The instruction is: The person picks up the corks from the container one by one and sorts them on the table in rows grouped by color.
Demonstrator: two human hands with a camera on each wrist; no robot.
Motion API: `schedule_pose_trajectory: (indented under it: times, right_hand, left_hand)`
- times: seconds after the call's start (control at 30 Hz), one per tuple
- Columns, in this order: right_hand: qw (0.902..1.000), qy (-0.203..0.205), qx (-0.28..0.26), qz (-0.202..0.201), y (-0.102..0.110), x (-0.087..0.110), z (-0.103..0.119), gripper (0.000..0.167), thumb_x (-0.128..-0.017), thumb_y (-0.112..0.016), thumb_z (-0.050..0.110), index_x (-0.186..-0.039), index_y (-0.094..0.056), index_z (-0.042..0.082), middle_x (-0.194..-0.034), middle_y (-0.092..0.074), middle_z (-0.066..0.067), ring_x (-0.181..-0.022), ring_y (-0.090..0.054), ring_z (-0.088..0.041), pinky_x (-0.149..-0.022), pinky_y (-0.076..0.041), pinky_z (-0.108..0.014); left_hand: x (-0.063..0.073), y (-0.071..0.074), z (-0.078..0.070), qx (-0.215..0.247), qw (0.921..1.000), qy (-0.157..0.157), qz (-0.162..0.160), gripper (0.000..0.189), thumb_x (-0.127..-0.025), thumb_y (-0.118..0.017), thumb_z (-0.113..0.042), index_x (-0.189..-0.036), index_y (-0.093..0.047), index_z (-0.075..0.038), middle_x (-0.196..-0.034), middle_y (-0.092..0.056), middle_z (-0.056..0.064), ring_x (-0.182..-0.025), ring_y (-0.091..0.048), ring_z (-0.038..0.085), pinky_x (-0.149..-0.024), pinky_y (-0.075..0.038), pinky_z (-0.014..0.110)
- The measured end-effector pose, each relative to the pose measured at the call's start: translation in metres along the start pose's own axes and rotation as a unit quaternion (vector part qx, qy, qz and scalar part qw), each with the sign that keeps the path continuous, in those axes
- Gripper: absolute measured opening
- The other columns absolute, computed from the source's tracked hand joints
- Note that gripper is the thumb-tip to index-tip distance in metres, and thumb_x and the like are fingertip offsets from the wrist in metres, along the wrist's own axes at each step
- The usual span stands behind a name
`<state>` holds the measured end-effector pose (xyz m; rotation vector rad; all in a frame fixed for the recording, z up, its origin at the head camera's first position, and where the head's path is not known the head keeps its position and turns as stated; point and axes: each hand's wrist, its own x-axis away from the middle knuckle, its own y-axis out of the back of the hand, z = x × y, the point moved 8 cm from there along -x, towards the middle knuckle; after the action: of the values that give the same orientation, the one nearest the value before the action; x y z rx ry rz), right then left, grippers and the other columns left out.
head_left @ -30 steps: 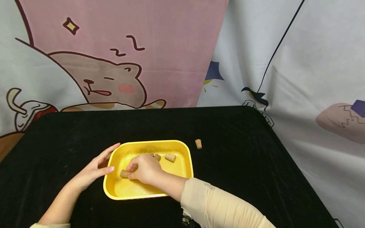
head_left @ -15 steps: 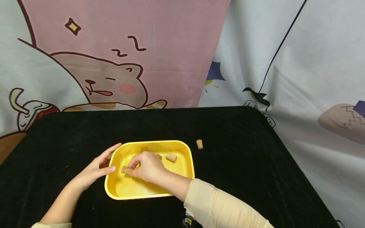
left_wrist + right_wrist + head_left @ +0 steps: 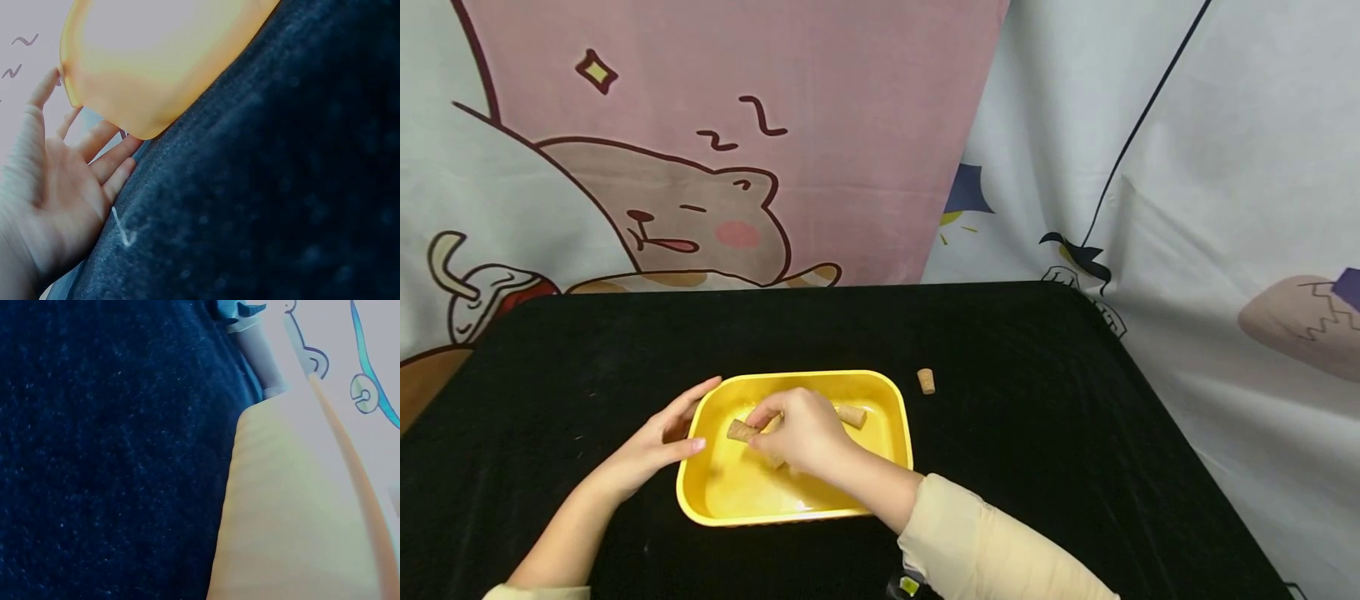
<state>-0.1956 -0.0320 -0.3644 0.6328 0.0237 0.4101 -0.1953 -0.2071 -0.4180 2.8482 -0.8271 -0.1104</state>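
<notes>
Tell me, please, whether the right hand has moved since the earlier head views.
Yes: judged against the loose cork on the black table, the right hand has shifted slightly toward the far rim of the yellow tray.

Counted one tabletop (image 3: 1037, 467), one yellow tray (image 3: 722, 493), two hands (image 3: 651, 443) (image 3: 805, 429), at least four corks (image 3: 927, 382) — exact cork tally obscured.

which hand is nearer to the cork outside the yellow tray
Right. The right hand is over the yellow tray, to the left of the outside cork and nearer the person; the left hand is farther left, at the tray's left end.
</notes>
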Motion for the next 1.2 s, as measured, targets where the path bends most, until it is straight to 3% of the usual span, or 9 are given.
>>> schedule_pose_trajectory:
  times: [0.17, 0.47, 0.83, 1.2]
  right_hand:
    - [0.9995, 0.024, -0.017, -0.012, 0.009, 0.005, 0.003, 0.013, -0.077, -0.081, 0.016, -0.086, -0.074, 0.022, -0.077, -0.061, 0.017, -0.061, -0.055, -0.006, -0.054, -0.046, -0.022]
    - [0.9969, 0.023, -0.071, -0.026, 0.024, 0.013, 0.002, 0.012, -0.078, -0.08, 0.014, -0.087, -0.074, 0.02, -0.08, -0.064, 0.014, -0.068, -0.057, -0.006, -0.06, -0.048, -0.023]
    - [0.9926, 0.053, -0.088, -0.065, 0.045, 0.026, 0.002, 0.015, -0.078, -0.08, 0.015, -0.091, -0.075, 0.017, -0.082, -0.066, 0.013, -0.078, -0.058, -0.007, -0.069, -0.049, -0.024]
    - [0.986, 0.066, -0.103, -0.113, 0.075, 0.041, -0.005, 0.012, -0.079, -0.079, 0.013, -0.09, -0.075, 0.015, -0.086, -0.068, 0.01, -0.084, -0.06, -0.015, -0.065, -0.049, -0.029]
  left_hand:
    - [0.001, 0.001, 0.001, -0.003, 1.0, 0.004, -0.002, 0.065, -0.095, -0.048, -0.005, -0.152, -0.018, -0.01, -0.143, -0.03, 0.034, -0.113, -0.055, 0.016, -0.085, -0.05, 0.037]
    - [0.001, 0.001, 0.001, -0.007, 0.9998, 0.015, -0.009, 0.065, -0.095, -0.049, -0.007, -0.152, -0.018, -0.01, -0.141, -0.034, 0.033, -0.11, -0.056, 0.023, -0.084, -0.05, 0.037]
    - [-0.001, 0.0, -0.001, -0.004, 1.0, 0.004, -0.005, 0.065, -0.094, -0.05, -0.006, -0.151, -0.018, -0.008, -0.14, -0.035, 0.033, -0.111, -0.056, 0.023, -0.085, -0.05, 0.035]
    - [-0.001, -0.001, -0.001, -0.005, 0.9999, 0.004, -0.008, 0.066, -0.094, -0.05, -0.006, -0.151, -0.018, -0.005, -0.14, -0.035, 0.032, -0.111, -0.056, 0.024, -0.085, -0.05, 0.034]
